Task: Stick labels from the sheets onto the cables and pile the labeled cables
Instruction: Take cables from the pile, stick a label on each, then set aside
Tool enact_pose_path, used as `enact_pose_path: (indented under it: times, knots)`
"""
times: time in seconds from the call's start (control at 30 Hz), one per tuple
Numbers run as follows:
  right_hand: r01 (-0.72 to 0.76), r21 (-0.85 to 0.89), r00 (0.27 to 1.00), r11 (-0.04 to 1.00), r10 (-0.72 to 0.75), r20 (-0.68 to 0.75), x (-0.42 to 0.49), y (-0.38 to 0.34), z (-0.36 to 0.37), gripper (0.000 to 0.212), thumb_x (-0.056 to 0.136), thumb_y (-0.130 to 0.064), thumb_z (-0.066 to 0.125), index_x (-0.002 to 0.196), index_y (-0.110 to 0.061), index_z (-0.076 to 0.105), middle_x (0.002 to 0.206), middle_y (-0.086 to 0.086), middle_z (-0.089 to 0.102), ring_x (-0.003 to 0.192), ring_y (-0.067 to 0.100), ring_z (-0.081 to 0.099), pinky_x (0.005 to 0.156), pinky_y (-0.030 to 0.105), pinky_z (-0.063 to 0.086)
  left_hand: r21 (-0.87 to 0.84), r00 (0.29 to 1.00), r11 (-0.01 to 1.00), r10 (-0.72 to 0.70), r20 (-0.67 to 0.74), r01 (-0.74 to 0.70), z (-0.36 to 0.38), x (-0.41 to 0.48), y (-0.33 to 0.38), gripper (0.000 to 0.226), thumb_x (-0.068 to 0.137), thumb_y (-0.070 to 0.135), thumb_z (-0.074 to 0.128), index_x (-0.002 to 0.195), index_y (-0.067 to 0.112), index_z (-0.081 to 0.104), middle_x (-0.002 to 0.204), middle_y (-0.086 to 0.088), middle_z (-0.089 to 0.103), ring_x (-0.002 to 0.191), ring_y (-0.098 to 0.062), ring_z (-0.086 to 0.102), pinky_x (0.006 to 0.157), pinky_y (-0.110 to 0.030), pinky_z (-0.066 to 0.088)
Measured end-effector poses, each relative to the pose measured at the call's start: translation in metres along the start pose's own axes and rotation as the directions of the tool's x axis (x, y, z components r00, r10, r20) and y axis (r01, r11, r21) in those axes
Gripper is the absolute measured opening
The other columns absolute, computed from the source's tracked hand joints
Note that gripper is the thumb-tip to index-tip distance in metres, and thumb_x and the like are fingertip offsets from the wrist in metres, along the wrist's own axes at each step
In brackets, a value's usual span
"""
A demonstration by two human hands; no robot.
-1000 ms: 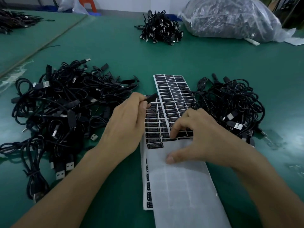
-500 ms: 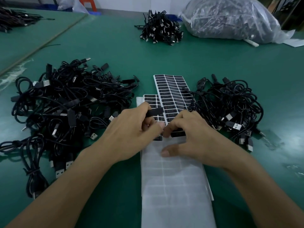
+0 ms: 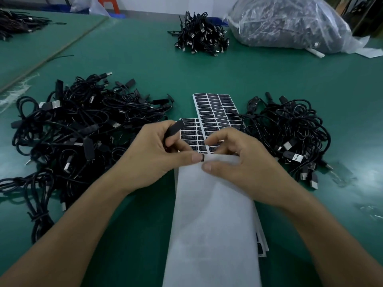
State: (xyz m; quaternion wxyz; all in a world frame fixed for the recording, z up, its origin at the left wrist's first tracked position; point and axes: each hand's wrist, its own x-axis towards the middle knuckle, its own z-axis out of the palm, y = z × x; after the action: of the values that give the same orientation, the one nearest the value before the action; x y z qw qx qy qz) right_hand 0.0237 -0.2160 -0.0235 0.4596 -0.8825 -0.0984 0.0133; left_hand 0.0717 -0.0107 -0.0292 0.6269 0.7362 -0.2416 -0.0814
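Green mat (image 3: 269, 79), mid-cycle on 1 cable. Left hand (image 3: 149, 158) is clamped on a black plug (image 3: 173, 129) between thumb and fingers, plug tip poking up over the sheets. Right hand (image 3: 242, 162) has fingers pinched at the edge of the top sheet (image 3: 209, 214), right against the left thumb, where a small dark label (image 3: 203, 158) sits; can't tell which hand actually has it. Label not on the cable yet, so my read is this one is at the peel/transfer step. Progress: near half of the top sheet is bare white backing, so plenty already used; several rows of labels left on it, plus a full-looking 2nd sheet (image 3: 215, 108) behind, and edges of more sheets under the stack. Counts: 2 hands, 1 cable in hand, at least 3 sheets, 3 loose cable piles on this mat: big left pile (image 3: 72, 131), smaller right pile (image 3: 290, 131), far pile (image 3: 201, 34). Also 1 bag (image 3: 290, 23) of cables at the back. Which pile is the labeled one I can't tell. Lots left either way.
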Motion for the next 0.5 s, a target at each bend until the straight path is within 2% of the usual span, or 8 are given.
enact_pose_path:
  times: [0.07, 0.13, 0.23, 0.3, 0.4, 0.5]
  knots:
    - [-0.011, 0.086, 0.998, 0.996, 0.016, -0.058, 0.0, -0.001, 0.0, 0.014, 0.085, -0.037, 0.076, 0.097, -0.038, 0.069, 0.082, -0.009, 0.072, 0.071, 0.007, 0.069, 0.065, 0.028, 0.057, 0.036, 0.998, 0.999, 0.006, -0.065, -0.003, 0.002, 0.0, -0.002, 0.057, 0.067, 0.023, 0.087, 0.07, 0.018, 0.03, 0.075, -0.01, 0.074, 0.061, -0.009, 0.061, 0.06, -0.022, 0.05]
    - [-0.032, 0.129, 0.994, 0.991, 0.045, -0.099, 0.001, -0.001, -0.001, 0.002, 0.085, -0.032, 0.076, 0.085, -0.033, 0.074, 0.081, -0.01, 0.074, 0.072, 0.006, 0.069, 0.068, 0.031, 0.057, 0.12, 0.992, 0.993, 0.004, -0.124, 0.011, 0.004, 0.0, -0.003, 0.059, 0.066, 0.024, 0.093, 0.067, 0.024, 0.034, 0.07, -0.005, 0.069, 0.056, -0.009, 0.047, 0.055, -0.026, 0.043]
    - [-0.068, 0.146, 0.988, 0.987, 0.087, -0.126, 0.002, 0.001, -0.001, 0.007, 0.086, -0.028, 0.075, 0.079, -0.029, 0.073, 0.082, -0.014, 0.073, 0.075, -0.003, 0.066, 0.072, 0.029, 0.05, 0.3, 0.973, 0.954, 0.058, -0.223, 0.012, 0.008, -0.003, -0.003, 0.053, 0.067, 0.025, 0.092, 0.061, 0.031, 0.04, 0.061, 0.0, 0.048, 0.054, -0.007, 0.037, 0.051, -0.027, 0.039]
    - [-0.077, 0.17, 0.983, 0.982, 0.103, -0.15, 0.003, 0.001, 0.0, 0.01, 0.087, -0.025, 0.074, 0.078, -0.029, 0.071, 0.082, -0.017, 0.072, 0.076, -0.006, 0.065, 0.074, 0.026, 0.046, 0.387, 0.965, 0.921, 0.141, -0.221, -0.046, 0.015, -0.006, 0.0, 0.044, 0.07, 0.018, 0.089, 0.064, 0.026, 0.046, 0.064, 0.002, 0.054, 0.053, -0.004, 0.044, 0.05, -0.018, 0.041]
    - [-0.086, 0.251, 0.977, 0.964, 0.132, -0.17, 0.004, 0.0, 0.002, 0.011, 0.086, -0.02, 0.076, 0.086, -0.029, 0.069, 0.083, -0.013, 0.073, 0.077, -0.001, 0.067, 0.073, 0.024, 0.047, 0.415, 0.97, 0.906, 0.173, -0.169, -0.089, 0.025, -0.009, 0.005, 0.029, 0.074, 0.011, 0.086, 0.075, 0.001, 0.059, 0.071, 0.02, 0.064, 0.06, 0.003, 0.057, 0.053, -0.007, 0.042]
    - [-0.089, 0.294, 0.977, 0.952, 0.141, -0.161, 0.004, 0.0, 0.005, 0.016, 0.086, -0.017, 0.076, 0.092, -0.029, 0.067, 0.084, -0.006, 0.075, 0.081, 0.007, 0.07, 0.077, 0.03, 0.053, 0.443, 0.97, 0.892, 0.18, -0.164, -0.091, 0.029, -0.009, 0.008, 0.032, 0.073, 0.016, 0.086, 0.077, -0.003, 0.061, 0.071, 0.016, 0.067, 0.069, 0.002, 0.063, 0.057, -0.009, 0.046]
